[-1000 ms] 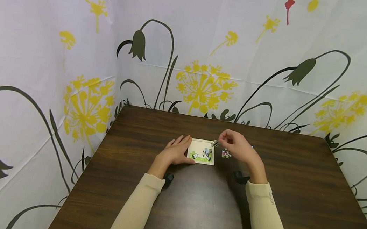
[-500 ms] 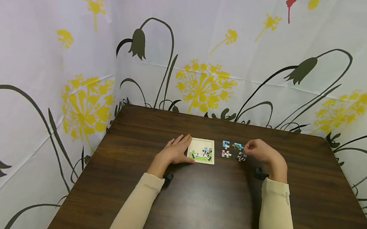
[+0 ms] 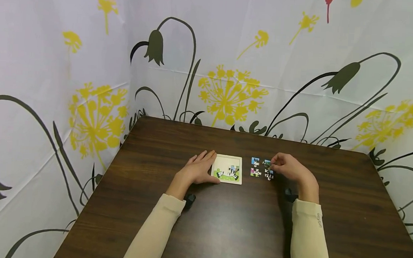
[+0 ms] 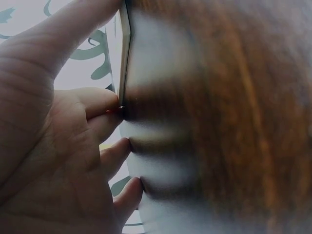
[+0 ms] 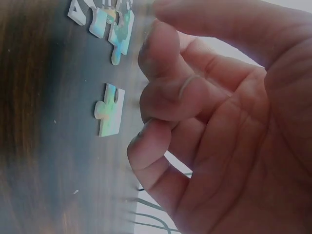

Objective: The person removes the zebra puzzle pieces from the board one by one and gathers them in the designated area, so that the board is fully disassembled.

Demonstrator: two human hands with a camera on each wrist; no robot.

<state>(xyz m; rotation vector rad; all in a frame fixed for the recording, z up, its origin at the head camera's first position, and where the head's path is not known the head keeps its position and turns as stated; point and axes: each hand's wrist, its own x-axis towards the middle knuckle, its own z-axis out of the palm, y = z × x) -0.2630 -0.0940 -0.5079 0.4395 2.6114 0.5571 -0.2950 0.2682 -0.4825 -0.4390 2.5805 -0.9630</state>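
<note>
My left hand lies with fingers spread against the left side of a small wooden puzzle tray. Its thumb is at the near corner, and in the left wrist view the fingertips touch the tray edge. Grass and zebra-striped pieces fill the tray's lower part. My right hand has curled fingers over the loose pieces, at a green-blue piece and a zebra piece. Whether its fingertips pinch one is hidden. In the right wrist view, a separate piece lies below the fingers.
Between the tray and my right hand lie a blue zebra piece and a pink-green piece. Everything rests on a dark wooden table. A flower-printed cloth hangs along its back and left sides.
My right hand has carried a zebra piece from beside the tray's top right corner to the loose pieces at the right. That piece has since shifted slightly left. The left hand stays put.
</note>
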